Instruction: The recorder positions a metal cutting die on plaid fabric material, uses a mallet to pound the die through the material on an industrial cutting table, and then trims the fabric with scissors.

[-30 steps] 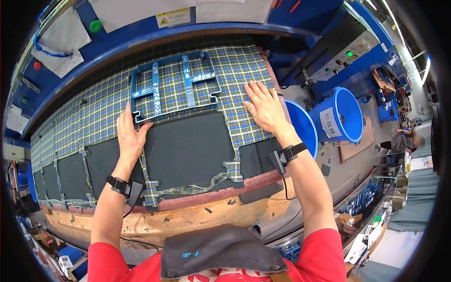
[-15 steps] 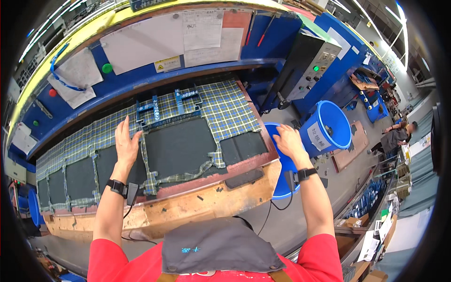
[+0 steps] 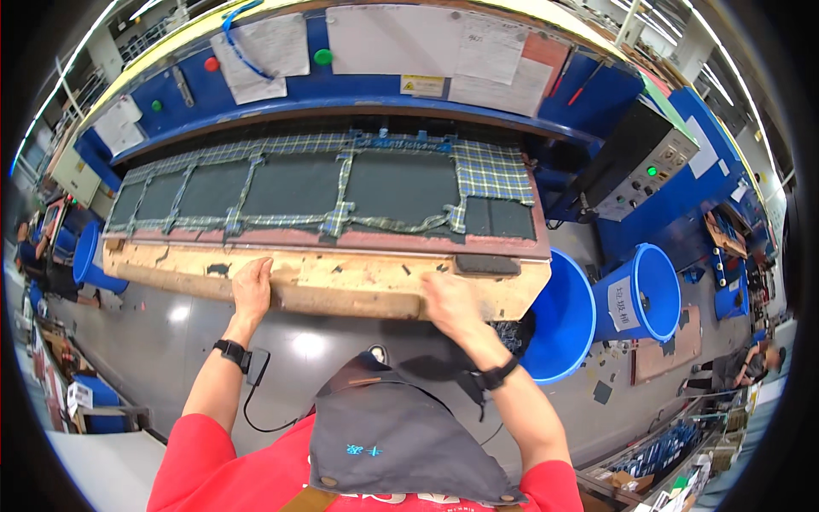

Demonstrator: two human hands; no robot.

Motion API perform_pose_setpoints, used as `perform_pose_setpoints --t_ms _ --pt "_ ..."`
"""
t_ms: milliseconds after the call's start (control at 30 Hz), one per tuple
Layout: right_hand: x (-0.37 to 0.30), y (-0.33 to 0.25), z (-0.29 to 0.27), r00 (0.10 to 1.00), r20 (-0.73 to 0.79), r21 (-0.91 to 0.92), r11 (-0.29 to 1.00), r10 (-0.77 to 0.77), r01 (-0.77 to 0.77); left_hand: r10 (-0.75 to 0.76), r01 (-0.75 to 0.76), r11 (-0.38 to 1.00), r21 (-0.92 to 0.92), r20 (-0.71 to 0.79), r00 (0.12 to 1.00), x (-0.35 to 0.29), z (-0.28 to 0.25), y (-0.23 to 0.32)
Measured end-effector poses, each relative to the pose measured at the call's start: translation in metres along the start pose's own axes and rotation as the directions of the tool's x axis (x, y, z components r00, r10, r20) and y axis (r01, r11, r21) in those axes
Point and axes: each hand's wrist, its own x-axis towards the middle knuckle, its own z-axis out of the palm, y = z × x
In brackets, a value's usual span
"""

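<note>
My left hand [image 3: 252,286] is closed on the front edge of a wooden board [image 3: 333,271]. My right hand [image 3: 452,300], slightly blurred, has its fingers curled at the same edge, further right. On the board lies a reddish cutting pad [image 3: 392,242] bearing plaid cloth [image 3: 495,175] cut into a frame of strips. Dark rectangular panels [image 3: 401,188] show through its openings. A blue metal cutting die [image 3: 405,145] sits at the cloth's far side, partly hidden beneath the blue machine beam [image 3: 341,102]. Near my right hand rests a dark flat block [image 3: 486,265].
Two blue bins [image 3: 559,320] stand on the floor to the right. A control box [image 3: 644,171] with a lit green button is beyond them. Another blue bin [image 3: 88,260] is at the left. Scraps litter the right floor, where a person [image 3: 742,367] sits far off.
Both hands have come down from above the cloth to the board's front edge. The board has slid away from me, with the cloth's far part and the die now further under the beam.
</note>
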Motion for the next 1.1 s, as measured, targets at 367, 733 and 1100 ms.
perform_pose_setpoints --t_ms 367,733,1100 --pt "0.020 -0.066 0.086 0.984 -0.093 -0.206 0.970 -0.149 0.128 0.065 -0.060 0.997 0.053 -0.111 0.992 -0.003 -0.004 0.000" --pt "0.087 -0.105 0.049 0.855 0.496 -0.474 0.872 0.148 0.124 -0.154 0.072 0.843 -0.534 -0.110 0.982 0.108 -0.127 -0.136" --pt "0.296 -0.181 0.045 0.989 -0.047 -0.604 0.793 -0.139 0.082 -0.007 0.034 0.997 0.072 -0.343 0.939 0.321 -0.202 -0.264"
